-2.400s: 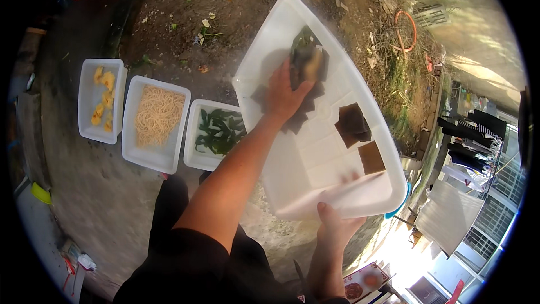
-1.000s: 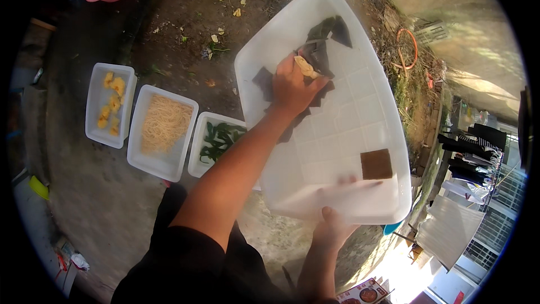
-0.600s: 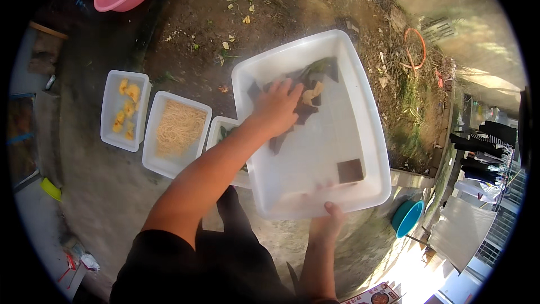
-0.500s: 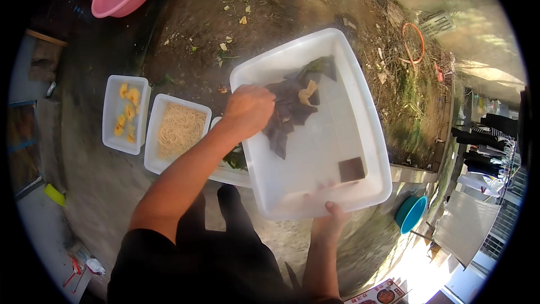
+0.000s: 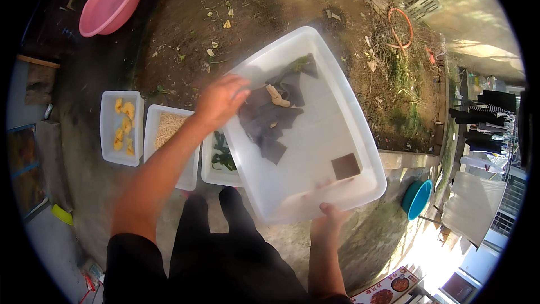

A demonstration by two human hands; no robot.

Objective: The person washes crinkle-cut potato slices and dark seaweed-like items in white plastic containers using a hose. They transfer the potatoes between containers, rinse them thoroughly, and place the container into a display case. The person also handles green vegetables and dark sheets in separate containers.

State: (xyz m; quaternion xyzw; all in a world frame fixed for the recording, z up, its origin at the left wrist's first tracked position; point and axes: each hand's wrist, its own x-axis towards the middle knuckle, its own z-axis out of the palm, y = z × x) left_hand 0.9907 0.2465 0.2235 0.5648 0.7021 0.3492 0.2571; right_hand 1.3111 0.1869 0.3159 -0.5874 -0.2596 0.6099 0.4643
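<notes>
White translucent tub (image 5: 337, 152), tilted, holds dark wet sheets heaped toward its far-left corner. Right hand (image 5: 329, 219) grasps the near rim; left hand (image 5: 220, 101), grip released, at the left rim.

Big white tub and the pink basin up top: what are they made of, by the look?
White tub: likely thin translucent plastic, semi-gloss; the right hand shows through its wall. Pink basin: likely moulded plastic, smooth, even colour, rolled rim. Neither is certain by look alone.
</notes>
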